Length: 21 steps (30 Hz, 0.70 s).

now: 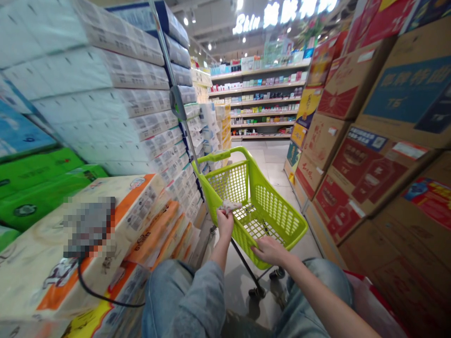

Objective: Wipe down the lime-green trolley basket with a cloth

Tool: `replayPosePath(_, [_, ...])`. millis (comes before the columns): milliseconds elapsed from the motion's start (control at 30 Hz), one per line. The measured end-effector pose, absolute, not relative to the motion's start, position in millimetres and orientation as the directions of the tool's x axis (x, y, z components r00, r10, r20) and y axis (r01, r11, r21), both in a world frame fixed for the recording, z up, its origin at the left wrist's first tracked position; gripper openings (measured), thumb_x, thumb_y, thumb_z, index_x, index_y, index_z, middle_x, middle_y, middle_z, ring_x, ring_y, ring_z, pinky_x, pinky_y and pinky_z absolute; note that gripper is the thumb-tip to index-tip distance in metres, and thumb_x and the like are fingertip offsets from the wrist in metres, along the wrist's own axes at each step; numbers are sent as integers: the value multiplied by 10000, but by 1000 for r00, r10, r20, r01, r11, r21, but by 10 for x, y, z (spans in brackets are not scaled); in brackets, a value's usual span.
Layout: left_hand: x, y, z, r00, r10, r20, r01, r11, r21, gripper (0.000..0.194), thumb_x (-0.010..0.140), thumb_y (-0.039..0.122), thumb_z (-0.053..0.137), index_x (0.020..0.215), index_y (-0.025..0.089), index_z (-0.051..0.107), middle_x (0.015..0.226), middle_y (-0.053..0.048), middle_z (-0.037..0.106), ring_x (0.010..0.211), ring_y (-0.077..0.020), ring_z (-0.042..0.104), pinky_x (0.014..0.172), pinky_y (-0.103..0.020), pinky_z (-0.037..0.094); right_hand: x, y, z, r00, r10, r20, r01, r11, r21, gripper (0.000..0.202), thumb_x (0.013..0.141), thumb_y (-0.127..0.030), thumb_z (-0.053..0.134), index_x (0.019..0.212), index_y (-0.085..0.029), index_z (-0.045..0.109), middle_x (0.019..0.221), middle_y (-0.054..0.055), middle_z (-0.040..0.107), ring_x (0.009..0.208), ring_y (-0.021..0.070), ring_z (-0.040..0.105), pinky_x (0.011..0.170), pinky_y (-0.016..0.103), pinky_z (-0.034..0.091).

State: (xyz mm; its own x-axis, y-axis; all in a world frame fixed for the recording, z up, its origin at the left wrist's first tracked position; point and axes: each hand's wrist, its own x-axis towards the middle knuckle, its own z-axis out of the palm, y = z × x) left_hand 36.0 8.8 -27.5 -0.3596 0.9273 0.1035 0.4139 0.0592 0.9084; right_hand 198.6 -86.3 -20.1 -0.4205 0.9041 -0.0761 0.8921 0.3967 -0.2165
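A lime-green shopping cart (pixel 282 215) with perforated basket walls stands in front of my knees. My left hand (pixel 225 222) is at the basket's left rim. Its fingers are closed on a small crumpled pale cloth (pixel 230 205), which might also be a tissue or wipe. On the near rim lies my right hand (pixel 269 250), fingers curled over the edge with the thumb on top. Through the basket's grid floor (pixel 252 218) I see the ground. A tall metal pole (pixel 164 44) rises beside the cart's handle (pixel 216 156).
Stacked tissue packs (pixel 141 84) rise on the left. A pixelated dark object (pixel 91 227) with a black cable (pixel 105 295) lies on a nearer pack (pixel 52 225). Cardboard cartons (pixel 338 136) line the right side. Product shelves (pixel 257 101) stand beyond the tiled aisle (pixel 269 164).
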Motion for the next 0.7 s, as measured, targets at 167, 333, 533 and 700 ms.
replayPosePath(167, [475, -328, -408, -252, 954, 164, 391, -54, 919, 130, 829, 292, 470, 790, 206, 380, 710, -21, 565, 664, -168, 569, 634, -274, 421, 2015, -857, -184, -422, 904, -65, 895, 404, -191, 362, 886, -358, 350, 800, -158, 639, 749, 83, 678, 690, 150, 595, 590, 242, 297])
replayPosePath(333, [411, -233, -371, -262, 952, 159, 378, -50, 924, 119, 836, 270, 464, 788, 207, 375, 737, -23, 569, 689, -167, 577, 664, -280, 434, 2058, -858, -210, -442, 895, -52, 883, 424, -203, 357, 892, -358, 349, 800, -162, 632, 755, 72, 675, 696, 141, 596, 599, 234, 303])
replayPosePath(533, [188, 325, -222, -382, 918, 107, 325, 25, 945, 72, 833, 213, 448, 886, 172, 425, 912, -101, 599, 864, -195, 600, 766, -315, 459, 2079, -866, -234, -436, 899, -38, 888, 422, -184, 392, 897, -396, 344, 762, -158, 625, 737, 75, 669, 700, 146, 599, 609, 235, 309])
replayPosePath(700, [253, 280, -302, -384, 915, 128, 325, 4, 946, 276, 821, 154, 430, 1095, 147, 398, 1101, -155, 577, 1026, -212, 575, 863, -311, 433, 2078, -847, -219, -448, 893, -33, 880, 435, -189, 388, 899, -394, 351, 735, -164, 617, 724, 69, 670, 686, 141, 599, 603, 231, 304])
